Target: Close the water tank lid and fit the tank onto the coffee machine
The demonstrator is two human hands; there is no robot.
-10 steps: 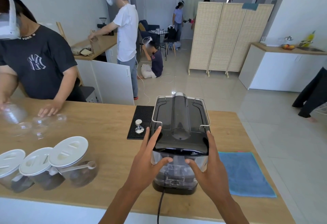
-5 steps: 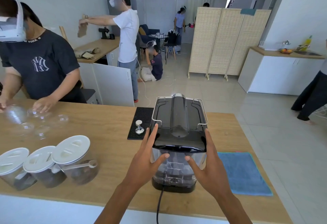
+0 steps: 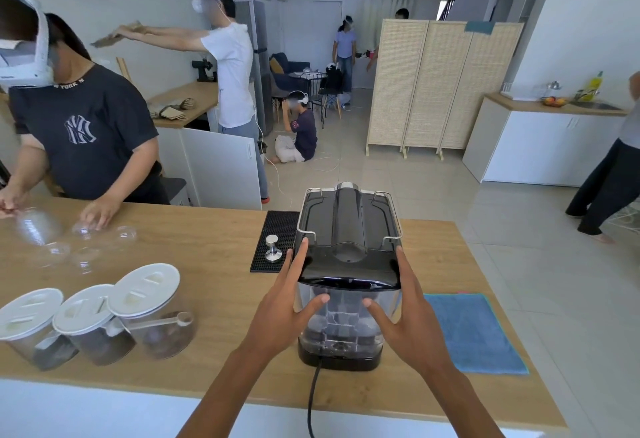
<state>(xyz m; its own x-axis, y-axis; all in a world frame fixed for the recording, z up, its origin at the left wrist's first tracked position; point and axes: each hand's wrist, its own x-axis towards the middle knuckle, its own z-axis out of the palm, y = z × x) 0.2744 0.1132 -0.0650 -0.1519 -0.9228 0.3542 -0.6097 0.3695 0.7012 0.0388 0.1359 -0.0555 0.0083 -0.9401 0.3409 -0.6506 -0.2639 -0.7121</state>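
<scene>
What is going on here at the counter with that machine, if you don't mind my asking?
A person stands behind a black coffee machine on the wooden counter, with both hands on its clear water tank. The left hand and the right hand flank the tank with spread fingers and thumbs on its rear wall. The tank sits upright at the machine's back, its lid down. A blue cloth lies to the right.

Clear water tank — lid shut — on coffee machine.

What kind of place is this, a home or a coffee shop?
Probably a home-like room set up as a coffee bar: a wooden counter with a coffee machine, a tamper on a black mat and lidded jars; a sink counter stands behind.
</scene>
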